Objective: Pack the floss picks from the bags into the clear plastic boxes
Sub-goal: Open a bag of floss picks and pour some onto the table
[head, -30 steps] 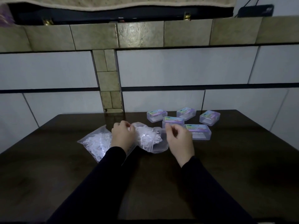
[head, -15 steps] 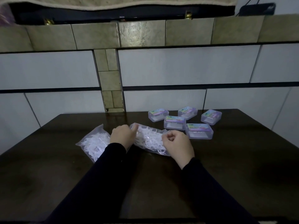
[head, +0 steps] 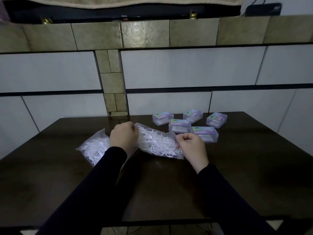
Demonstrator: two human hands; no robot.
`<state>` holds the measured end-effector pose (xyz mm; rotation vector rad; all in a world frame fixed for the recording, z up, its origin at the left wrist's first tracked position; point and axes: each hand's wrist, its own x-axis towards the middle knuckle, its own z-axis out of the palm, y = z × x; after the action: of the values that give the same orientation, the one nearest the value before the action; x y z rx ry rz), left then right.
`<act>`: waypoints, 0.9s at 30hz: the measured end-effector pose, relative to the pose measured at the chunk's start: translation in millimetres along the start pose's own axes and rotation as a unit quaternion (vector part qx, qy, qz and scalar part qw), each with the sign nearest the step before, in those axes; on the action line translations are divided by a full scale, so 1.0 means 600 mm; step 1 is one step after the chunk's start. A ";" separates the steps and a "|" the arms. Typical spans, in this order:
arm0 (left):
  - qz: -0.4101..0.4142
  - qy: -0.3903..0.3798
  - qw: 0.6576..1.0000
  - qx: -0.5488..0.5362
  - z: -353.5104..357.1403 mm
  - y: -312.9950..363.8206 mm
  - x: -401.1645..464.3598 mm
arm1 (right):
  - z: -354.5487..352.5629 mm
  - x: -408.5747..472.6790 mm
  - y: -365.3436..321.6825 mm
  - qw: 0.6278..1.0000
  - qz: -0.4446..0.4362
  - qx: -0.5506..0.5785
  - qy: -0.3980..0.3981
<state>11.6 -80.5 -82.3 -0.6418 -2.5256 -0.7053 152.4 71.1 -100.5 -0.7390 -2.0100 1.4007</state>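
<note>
Far-left bag (head: 94,148): I saw it lying on the dark table (head: 254,167), full of white picks.
Left hand (head: 124,136): curled, gripping the middle bag (head: 157,143) at its left end.
Right hand (head: 193,146): I saw it pinching that bag's right end.
Clear boxes (head: 179,125): five, lids closed, behind the right hand.

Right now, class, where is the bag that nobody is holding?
In the head view, the loose bag lies on the table at the left, just beside the left hand, away from the boxes.

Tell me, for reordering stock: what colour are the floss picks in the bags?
White floss picks, seen in the head view.
</note>
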 end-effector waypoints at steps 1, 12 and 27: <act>0.002 0.002 0.999 -0.034 -0.002 -0.001 -0.001 | -0.004 -0.001 0.000 1.000 0.010 0.005 -0.003; 0.036 0.043 0.984 -0.169 -0.039 0.004 -0.015 | -0.030 -0.010 -0.009 0.992 0.111 0.032 -0.049; -0.059 -0.043 0.952 -0.299 0.002 0.034 -0.082 | -0.046 -0.001 0.008 0.993 0.116 0.017 -0.029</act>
<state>61.4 -79.9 -101.4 -0.7270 -2.4325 -1.5447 173.4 89.3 -97.0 -0.9518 -1.9897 1.5997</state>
